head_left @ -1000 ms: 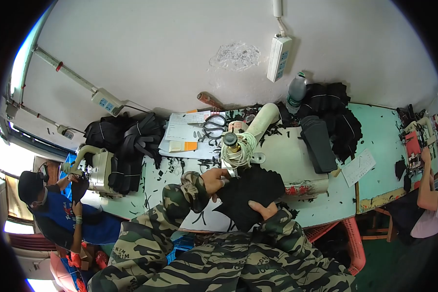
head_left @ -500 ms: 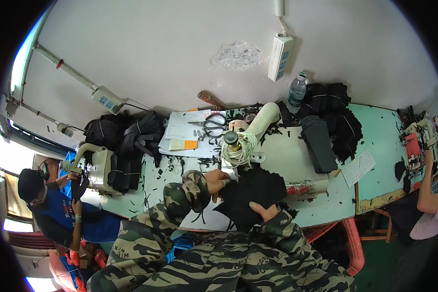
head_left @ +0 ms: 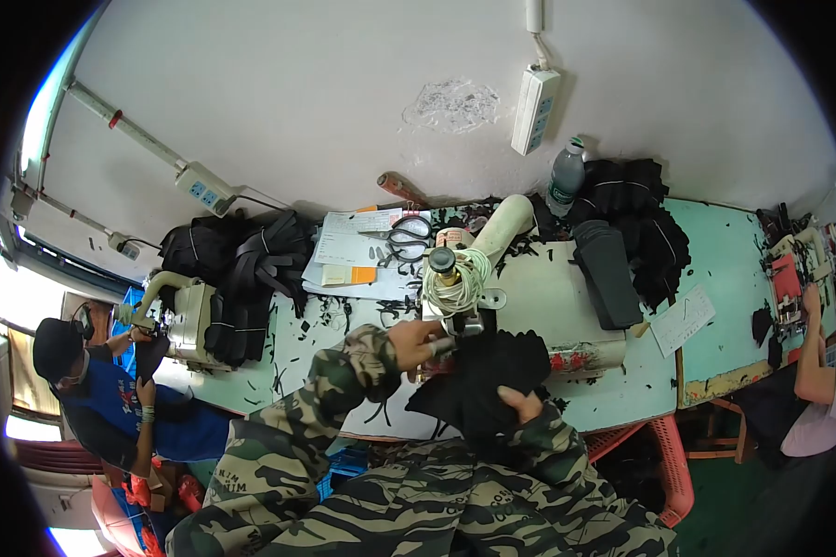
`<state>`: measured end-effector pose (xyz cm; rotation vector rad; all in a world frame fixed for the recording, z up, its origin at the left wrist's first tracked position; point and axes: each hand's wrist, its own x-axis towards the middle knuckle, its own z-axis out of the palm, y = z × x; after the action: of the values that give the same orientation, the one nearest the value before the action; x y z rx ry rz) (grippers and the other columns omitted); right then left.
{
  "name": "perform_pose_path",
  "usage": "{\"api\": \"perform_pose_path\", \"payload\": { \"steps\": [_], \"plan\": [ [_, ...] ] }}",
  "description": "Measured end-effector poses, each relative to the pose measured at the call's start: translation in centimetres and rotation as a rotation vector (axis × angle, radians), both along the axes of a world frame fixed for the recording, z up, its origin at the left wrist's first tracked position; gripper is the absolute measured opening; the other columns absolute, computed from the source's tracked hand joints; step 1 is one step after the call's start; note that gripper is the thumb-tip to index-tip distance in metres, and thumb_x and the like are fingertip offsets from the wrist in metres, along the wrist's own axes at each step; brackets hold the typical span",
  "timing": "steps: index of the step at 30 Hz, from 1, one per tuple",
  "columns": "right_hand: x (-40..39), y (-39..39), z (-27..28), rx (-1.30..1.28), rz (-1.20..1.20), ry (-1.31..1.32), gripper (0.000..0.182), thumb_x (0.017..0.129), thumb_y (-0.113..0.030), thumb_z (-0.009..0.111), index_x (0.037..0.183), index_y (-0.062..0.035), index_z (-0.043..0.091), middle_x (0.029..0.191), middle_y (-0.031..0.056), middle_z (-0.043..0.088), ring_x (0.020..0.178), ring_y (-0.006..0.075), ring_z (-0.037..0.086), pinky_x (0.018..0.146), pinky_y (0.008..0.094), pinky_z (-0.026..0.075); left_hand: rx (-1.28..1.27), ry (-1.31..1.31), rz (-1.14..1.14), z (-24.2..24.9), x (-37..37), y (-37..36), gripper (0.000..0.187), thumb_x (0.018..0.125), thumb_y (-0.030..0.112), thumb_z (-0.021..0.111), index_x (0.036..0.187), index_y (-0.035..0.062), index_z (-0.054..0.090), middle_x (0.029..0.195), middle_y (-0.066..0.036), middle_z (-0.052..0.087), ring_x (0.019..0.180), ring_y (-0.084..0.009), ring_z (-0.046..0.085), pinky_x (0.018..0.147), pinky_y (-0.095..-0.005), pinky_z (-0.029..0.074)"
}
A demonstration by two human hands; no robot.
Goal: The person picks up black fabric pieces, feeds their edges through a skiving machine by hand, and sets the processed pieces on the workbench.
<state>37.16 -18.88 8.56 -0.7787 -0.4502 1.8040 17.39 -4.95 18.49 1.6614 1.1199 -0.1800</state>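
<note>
A piece of black fabric (head_left: 483, 381) lies at the front of a cream sewing machine (head_left: 550, 278), its upper edge close under the machine head. On its lower right part, my right hand (head_left: 522, 405) grips it with the thumb on top and the fingers hidden beneath. My left hand (head_left: 414, 346) is closed beside the fabric's upper left edge, fingertips right at the metal parts below the head; I cannot tell what they hold. A coil of pale cord (head_left: 457, 290) hangs around the machine's top knob.
Scissors (head_left: 407, 239) lie on papers (head_left: 348, 243) at the back left. Black bundles (head_left: 269, 255) sit left, and a water bottle (head_left: 565, 176) stands behind. A dark elongated case (head_left: 607, 274) rests on the machine. One person (head_left: 111, 399) works at left, another's arm (head_left: 813, 357) at right.
My left hand has moved slightly up and right, toward the machine head. My right hand has shifted a little right, and the fabric's upper edge now sits lower.
</note>
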Motion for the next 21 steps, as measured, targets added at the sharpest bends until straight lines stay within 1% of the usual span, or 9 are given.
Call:
{"api": "perform_pose_path", "payload": {
  "steps": [2, 4, 6, 8, 11, 14, 17, 20, 21],
  "plan": [
    [0.6, 0.0, 2.8, -0.066, -0.055, 0.272, 0.051, 0.077, -0.014, 0.058, 0.124, -0.0004, 0.041, 0.117, 0.0126, 0.050, 0.107, 0.0232, 0.050, 0.093, 0.0363, 0.041, -0.189, -0.230, 0.019, 0.5, -0.8, -0.8, 0.036, 0.091, 0.028, 0.045, 0.118, 0.0037, 0.045, 0.085, -0.008, 0.060, 0.055, -0.0109, 0.057, 0.045, -0.0228, 0.046],
    [1.9, 0.2, -0.1, -0.018, 0.069, 0.444, 0.050, 0.077, -0.013, 0.058, 0.122, -0.0001, 0.042, 0.116, 0.0127, 0.051, 0.105, 0.0235, 0.051, 0.092, 0.0361, 0.041, -0.325, -0.299, 0.019, 0.5, -1.1, -1.6, 0.034, 0.091, 0.028, 0.044, 0.115, 0.0035, 0.046, 0.082, -0.007, 0.059, 0.056, -0.0093, 0.056, 0.046, -0.0234, 0.046],
    [2.5, 0.0, -2.1, 0.018, 0.078, 0.283, 0.048, 0.076, -0.013, 0.058, 0.120, 0.0003, 0.044, 0.114, 0.0127, 0.052, 0.104, 0.0238, 0.052, 0.091, 0.0358, 0.042, -0.332, -0.268, 0.096, -0.4, -1.4, -1.8, 0.030, 0.092, 0.025, 0.042, 0.111, 0.0024, 0.048, 0.076, -0.004, 0.056, 0.058, -0.0072, 0.054, 0.047, -0.0237, 0.046],
    [2.0, 0.0, -1.5, 0.043, -0.034, -0.210, 0.047, 0.076, -0.012, 0.059, 0.118, 0.0007, 0.046, 0.113, 0.0127, 0.052, 0.102, 0.0240, 0.053, 0.090, 0.0356, 0.043, -0.246, -0.371, 0.220, -4.7, -1.9, -1.4, 0.028, 0.093, 0.022, 0.041, 0.111, 0.0019, 0.047, 0.074, -0.003, 0.056, 0.053, -0.0076, 0.053, 0.044, -0.0217, 0.045],
    [1.4, 0.1, -0.4, 0.155, -0.121, -0.376, 0.053, 0.074, -0.016, 0.065, 0.119, 0.0014, 0.045, 0.116, 0.0120, 0.050, 0.107, 0.0236, 0.049, 0.093, 0.0342, 0.039, -0.239, -0.361, 0.261, -5.7, -2.4, -1.4, 0.025, 0.092, 0.018, 0.040, 0.107, 0.0008, 0.051, 0.074, -0.005, 0.057, 0.039, -0.0118, 0.051, 0.036, -0.0237, 0.041],
    [1.1, -0.1, -0.8, 0.113, -0.120, -0.345, 0.056, 0.072, -0.016, 0.068, 0.119, 0.0014, 0.045, 0.115, 0.0122, 0.050, 0.106, 0.0237, 0.049, 0.092, 0.0344, 0.038, -0.314, -0.294, 0.265, -0.2, -1.0, -2.6, 0.024, 0.091, 0.015, 0.039, 0.103, 0.0016, 0.054, 0.075, -0.008, 0.058, 0.038, -0.0169, 0.054, 0.032, -0.0236, 0.042],
    [0.2, 0.0, -1.3, 0.370, -0.076, -0.775, 0.058, 0.071, -0.017, 0.070, 0.119, 0.0017, 0.045, 0.116, 0.0126, 0.050, 0.105, 0.0241, 0.049, 0.091, 0.0344, 0.039, 0.105, -0.013, 0.141, -2.7, -0.8, -1.9, 0.024, 0.090, 0.015, 0.041, 0.106, 0.0020, 0.053, 0.073, -0.011, 0.058, 0.040, -0.0187, 0.055, 0.032, -0.0246, 0.042],
    [0.3, 0.3, -0.7, 0.283, -0.022, -0.659, 0.059, 0.071, -0.020, 0.071, 0.119, 0.0019, 0.045, 0.115, 0.0135, 0.050, 0.104, 0.0246, 0.049, 0.091, 0.0344, 0.039, 0.031, -0.001, 0.261, -1.8, -0.7, -1.9, 0.023, 0.088, 0.017, 0.045, 0.104, 0.0018, 0.054, 0.070, -0.013, 0.058, 0.044, -0.0204, 0.057, 0.039, -0.0297, 0.045],
    [0.1, 0.3, -0.7, 0.263, -0.025, -0.639, 0.059, 0.071, -0.020, 0.071, 0.119, 0.0019, 0.045, 0.115, 0.0136, 0.050, 0.104, 0.0245, 0.049, 0.091, 0.0343, 0.039, 0.233, -0.029, 0.179, -2.8, -1.0, -1.8, 0.023, 0.087, 0.017, 0.047, 0.102, 0.0016, 0.054, 0.069, -0.014, 0.058, 0.048, -0.0219, 0.058, 0.044, -0.0316, 0.045]
  ]
}}
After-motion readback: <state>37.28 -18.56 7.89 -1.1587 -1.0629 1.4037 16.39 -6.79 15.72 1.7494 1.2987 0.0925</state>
